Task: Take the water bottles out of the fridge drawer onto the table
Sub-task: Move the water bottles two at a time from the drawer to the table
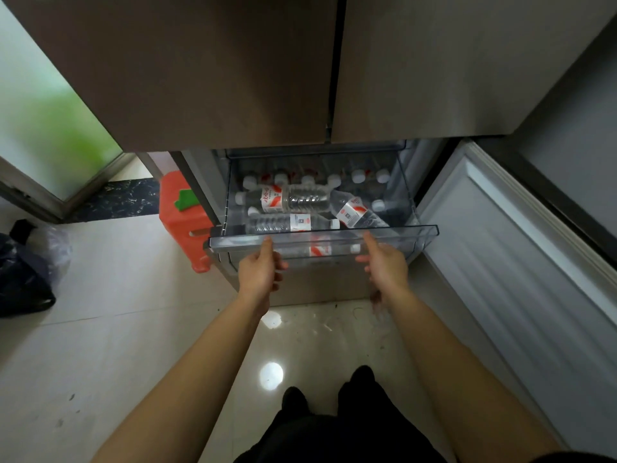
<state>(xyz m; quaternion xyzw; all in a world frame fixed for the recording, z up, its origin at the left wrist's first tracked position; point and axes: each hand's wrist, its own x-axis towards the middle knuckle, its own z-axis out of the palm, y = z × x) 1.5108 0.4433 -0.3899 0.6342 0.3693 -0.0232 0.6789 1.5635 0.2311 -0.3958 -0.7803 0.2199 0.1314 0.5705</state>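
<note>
The left hand (260,267) has its thumb laid on the front rim of the clear fridge drawer (414,237), the fingers curled loosely below the rim and holding nothing. The right hand (387,265) has its forefinger touching the same rim, its other fingers spread wide and empty. The drawer stands pulled out beneath the closed upper fridge doors (233,71). Inside lie the water bottles (293,198), several on their sides on top, others upright behind with white caps showing. An orange stool (183,225) stands left of the drawer; the open lower door (521,248) is to the right.
</note>
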